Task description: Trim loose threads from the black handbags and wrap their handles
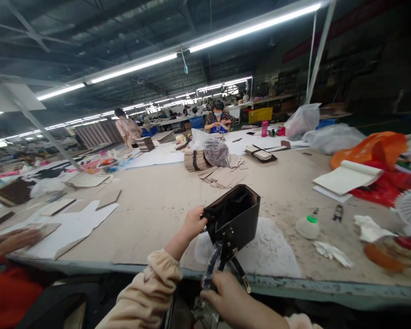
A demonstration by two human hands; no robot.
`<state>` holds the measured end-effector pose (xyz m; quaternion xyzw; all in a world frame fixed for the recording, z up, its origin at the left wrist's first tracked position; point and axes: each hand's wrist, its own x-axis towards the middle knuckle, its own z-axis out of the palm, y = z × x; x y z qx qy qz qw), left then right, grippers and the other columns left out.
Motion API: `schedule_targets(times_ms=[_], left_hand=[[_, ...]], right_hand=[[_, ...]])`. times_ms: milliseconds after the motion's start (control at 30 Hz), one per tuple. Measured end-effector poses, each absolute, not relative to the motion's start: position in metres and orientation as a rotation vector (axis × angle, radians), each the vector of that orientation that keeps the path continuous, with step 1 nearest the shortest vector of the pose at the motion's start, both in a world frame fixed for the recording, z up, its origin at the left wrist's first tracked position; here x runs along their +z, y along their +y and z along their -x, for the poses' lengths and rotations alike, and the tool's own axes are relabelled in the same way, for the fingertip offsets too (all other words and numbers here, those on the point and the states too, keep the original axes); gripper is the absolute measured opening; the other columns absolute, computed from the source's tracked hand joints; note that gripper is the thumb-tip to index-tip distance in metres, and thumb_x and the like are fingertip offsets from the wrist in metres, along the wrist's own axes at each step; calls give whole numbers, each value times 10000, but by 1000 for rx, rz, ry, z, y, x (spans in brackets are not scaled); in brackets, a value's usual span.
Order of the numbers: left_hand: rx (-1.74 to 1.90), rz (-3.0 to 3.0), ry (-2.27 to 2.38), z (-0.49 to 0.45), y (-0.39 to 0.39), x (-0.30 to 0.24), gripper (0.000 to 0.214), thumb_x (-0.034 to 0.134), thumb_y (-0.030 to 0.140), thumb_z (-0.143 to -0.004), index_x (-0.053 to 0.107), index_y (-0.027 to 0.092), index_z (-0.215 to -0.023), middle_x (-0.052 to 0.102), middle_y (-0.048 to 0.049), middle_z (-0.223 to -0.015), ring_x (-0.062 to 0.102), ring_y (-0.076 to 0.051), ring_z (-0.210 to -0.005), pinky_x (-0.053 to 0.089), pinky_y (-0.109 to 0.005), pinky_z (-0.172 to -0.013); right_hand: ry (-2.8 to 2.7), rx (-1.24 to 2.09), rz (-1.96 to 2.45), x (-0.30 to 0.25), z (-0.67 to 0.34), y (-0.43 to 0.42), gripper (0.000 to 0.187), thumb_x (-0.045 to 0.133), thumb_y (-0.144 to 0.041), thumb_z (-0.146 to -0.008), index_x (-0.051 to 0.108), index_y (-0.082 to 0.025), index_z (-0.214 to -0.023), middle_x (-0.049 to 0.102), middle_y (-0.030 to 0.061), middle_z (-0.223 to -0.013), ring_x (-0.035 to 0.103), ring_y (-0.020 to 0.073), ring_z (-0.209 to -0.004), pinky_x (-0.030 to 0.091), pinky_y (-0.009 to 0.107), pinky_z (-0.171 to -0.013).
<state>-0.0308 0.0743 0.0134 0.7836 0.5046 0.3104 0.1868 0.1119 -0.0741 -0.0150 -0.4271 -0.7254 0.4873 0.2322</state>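
Observation:
A black handbag (241,230) stands open at the top near the table's front edge, with metal fittings on its side. My left hand (194,224) grips the bag's upper left rim, thumb and fingers closed on it. Below the bag, at the table edge, my right hand (226,292) is closed around a plastic-wrapped strap (208,269). A black strap end with a metal clasp (246,283) hangs over the edge beside it. Under the bag lies a whitish sheet (277,251). Part of the bag's inside is in shadow.
Right of the bag are a bottle with a green collar (308,226), a small clip-like tool (338,213) and crumpled white cloth (333,254). Behind it, cardboard pieces (222,177) lie by a plastic bag (214,148). A co-worker's hands (20,240) are at left; another person (221,119) sits opposite.

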Motion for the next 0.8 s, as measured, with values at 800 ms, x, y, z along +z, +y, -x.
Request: schedule_targets(times_ms=[800], left_hand=[[793,-1817,1339,28,83,43,481,525,87,-715,557,200,-1181,546,-82,-1263,456,-222,-1213,215,-474,-1095]], right_hand=[[-2602,193,1067,109,-222,87,292,494,-248,-860,580,-155,-1123,609,99,-1114,537,219,-1025,445,340,-878]])
